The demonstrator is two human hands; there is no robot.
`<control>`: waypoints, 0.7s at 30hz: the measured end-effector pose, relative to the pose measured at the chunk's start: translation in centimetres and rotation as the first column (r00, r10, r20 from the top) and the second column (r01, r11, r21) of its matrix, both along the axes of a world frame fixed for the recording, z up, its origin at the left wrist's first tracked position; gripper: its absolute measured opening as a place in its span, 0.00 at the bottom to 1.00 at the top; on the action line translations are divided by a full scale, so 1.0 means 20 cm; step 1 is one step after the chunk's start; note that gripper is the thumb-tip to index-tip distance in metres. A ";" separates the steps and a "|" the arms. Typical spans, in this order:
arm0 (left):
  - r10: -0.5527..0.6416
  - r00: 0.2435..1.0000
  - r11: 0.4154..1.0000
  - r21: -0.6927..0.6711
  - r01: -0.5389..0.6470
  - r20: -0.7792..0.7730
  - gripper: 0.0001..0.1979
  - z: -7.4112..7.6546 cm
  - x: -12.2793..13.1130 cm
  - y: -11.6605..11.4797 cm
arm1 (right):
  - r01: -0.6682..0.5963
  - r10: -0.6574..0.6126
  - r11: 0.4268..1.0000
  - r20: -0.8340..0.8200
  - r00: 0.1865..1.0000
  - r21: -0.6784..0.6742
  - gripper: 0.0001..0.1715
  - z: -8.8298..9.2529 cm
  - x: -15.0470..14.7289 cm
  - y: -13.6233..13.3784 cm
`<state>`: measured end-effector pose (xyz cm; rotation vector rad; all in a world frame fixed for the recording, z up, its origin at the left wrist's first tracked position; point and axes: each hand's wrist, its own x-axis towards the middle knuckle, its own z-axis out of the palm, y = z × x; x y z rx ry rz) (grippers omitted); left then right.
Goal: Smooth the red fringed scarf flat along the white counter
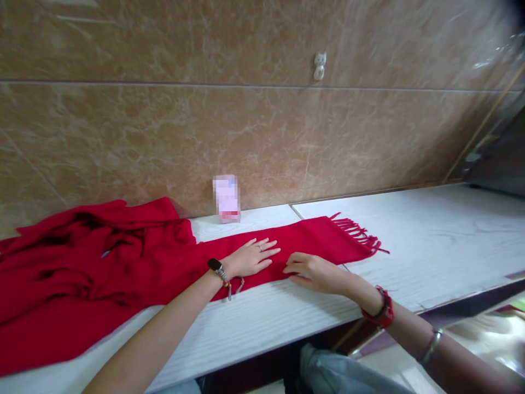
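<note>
A long red scarf (295, 241) lies stretched along the white countertop (205, 334), its fringe (361, 234) fanned out at the right end. My left hand (251, 258) rests flat on the cloth with the fingers spread, a ring on one finger and a dark watch and beads at the wrist. Just to its right, my right hand (314, 272) has bent fingers and thumb drawn close together on the near edge of the scarf. The rest of the red cloth (90, 279) is heaped in loose folds on the left.
A small pinkish box (227, 200), blurred out, stands against the brown marbled wall (262, 137). A white cat-shaped hook (320, 66) is fixed higher up. A dark object (500, 158) sits at the far right end of the counter. My legs in jeans (340, 372) are below the front edge.
</note>
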<state>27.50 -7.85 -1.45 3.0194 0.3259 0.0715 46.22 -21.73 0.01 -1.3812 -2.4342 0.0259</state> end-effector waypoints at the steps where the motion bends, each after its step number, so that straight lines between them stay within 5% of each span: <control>1: 0.003 1.000 1.000 -0.002 -0.003 0.004 0.21 0.00 0.00 0.00 | 0.014 -0.014 1.000 -0.002 1.000 -0.009 0.13 0.02 0.03 0.01; 5: 0.023 1.000 1.000 -0.013 -0.023 0.009 0.25 0.01 0.00 -0.01 | 0.162 -0.163 0.986 0.013 0.987 0.040 0.19 0.06 0.11 0.10; 8: 0.059 0.998 0.998 -0.007 -0.059 -0.004 0.29 0.00 0.00 -0.01 | 0.238 -0.235 0.971 0.091 0.968 -0.030 0.29 0.00 0.12 0.17; 13: 0.087 0.995 0.996 0.008 -0.087 -0.040 0.29 -0.01 -0.02 0.01 | 0.255 -0.185 0.936 0.279 0.942 -0.242 0.33 -0.13 0.10 0.20; 21: 0.171 0.984 0.985 0.026 -0.170 -0.043 0.32 -0.01 -0.08 0.02 | 0.308 -0.223 0.908 0.295 0.929 -0.283 0.34 -0.10 0.14 0.21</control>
